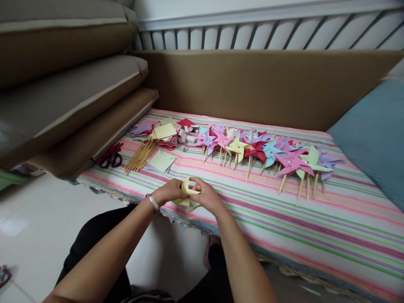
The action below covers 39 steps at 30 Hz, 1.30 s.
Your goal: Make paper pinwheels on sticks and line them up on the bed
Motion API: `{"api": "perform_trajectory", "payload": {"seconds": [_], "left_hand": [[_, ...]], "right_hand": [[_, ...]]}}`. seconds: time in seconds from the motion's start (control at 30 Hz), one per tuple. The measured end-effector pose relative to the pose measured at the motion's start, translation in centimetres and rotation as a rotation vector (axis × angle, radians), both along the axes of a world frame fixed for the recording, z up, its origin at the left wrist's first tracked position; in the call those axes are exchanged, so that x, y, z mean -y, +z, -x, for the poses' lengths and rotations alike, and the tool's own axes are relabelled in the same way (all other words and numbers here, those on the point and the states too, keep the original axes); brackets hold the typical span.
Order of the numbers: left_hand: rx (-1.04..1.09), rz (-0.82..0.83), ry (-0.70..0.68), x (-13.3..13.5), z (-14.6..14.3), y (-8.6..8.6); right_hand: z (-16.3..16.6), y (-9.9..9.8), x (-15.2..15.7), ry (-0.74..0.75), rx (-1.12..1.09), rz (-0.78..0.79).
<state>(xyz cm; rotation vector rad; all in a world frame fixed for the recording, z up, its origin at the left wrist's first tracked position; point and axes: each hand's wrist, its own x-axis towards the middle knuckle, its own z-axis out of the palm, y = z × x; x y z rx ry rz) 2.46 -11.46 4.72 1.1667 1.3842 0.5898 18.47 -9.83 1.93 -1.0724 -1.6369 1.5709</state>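
With left hand (172,190) and right hand (205,195) close together, fingers curled inward and thumbs nearly closed against them, grips pale yellow paper (186,186) at the near edge of a striped bed (284,223). Shows part of this paper bent up into a loop between the two hands, with pointed portions spread out below; cannot tell the exact contact of each fingertip. Wears a silver bracelet (153,203) on the left wrist. Includes, beyond the hands, a small stack of pale green and lilac paper squares (161,160) and, just beside it on the left, a bundle of thin wooden sticks (141,156). Presents black-handled scissors (111,160) farther left, near stacked cushions (94,84). Displays, behind the sticks, piles of coloured paper (164,131), with tiny metal pieces (186,149) near their right side. Shows, toward the right, many multicoloured pinwheels (257,150) in a crowded row, before an upright brown panel (252,84).
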Motion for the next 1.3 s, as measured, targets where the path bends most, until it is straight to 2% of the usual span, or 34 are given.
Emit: {"api": "perform_trajectory", "payload": {"seconds": [0.1, 0.2, 0.27, 0.4, 0.63, 0.9, 1.0, 1.17, 1.3], "left_hand": [[0.116, -0.048, 0.043, 0.1, 0.5, 0.3], [0.298, -0.080, 0.226, 0.9, 0.9, 0.4], [0.432, -0.078, 0.294, 1.6, 0.8, 0.1], [0.615, -0.060, 0.334, 2.4, -0.9, -1.1], [0.693, -0.093, 0.495, 1.4, -2.7, -2.5], [0.640, -0.075, 0.521, 1.3, -2.5, -1.8], [0.583, -0.074, 0.579, 1.2, -1.9, -1.3], [0.541, -0.109, 0.645, 0.5, 0.1, -0.4], [0.527, -0.146, 0.645, -1.0, 1.6, 0.7]], "right_hand": [[-0.1, 0.2, -0.1, -0.098, -0.096, 0.117], [-0.1, 0.4, -0.2, -0.173, -0.155, 0.159], [0.2, 0.4, -0.1, -0.245, -0.240, 0.207], [1.0, 0.4, 0.2, -0.372, -0.408, 0.285], [1.5, 0.4, 0.4, -0.404, -0.465, 0.270], [1.8, 0.7, 0.3, -0.363, -0.475, 0.317], [1.5, 0.3, 0.6, -0.354, -0.415, 0.267], [1.1, -0.2, 0.1, -0.422, -0.293, 0.041], [1.1, 2.4, -0.2, -0.533, -0.325, -0.121]]}}
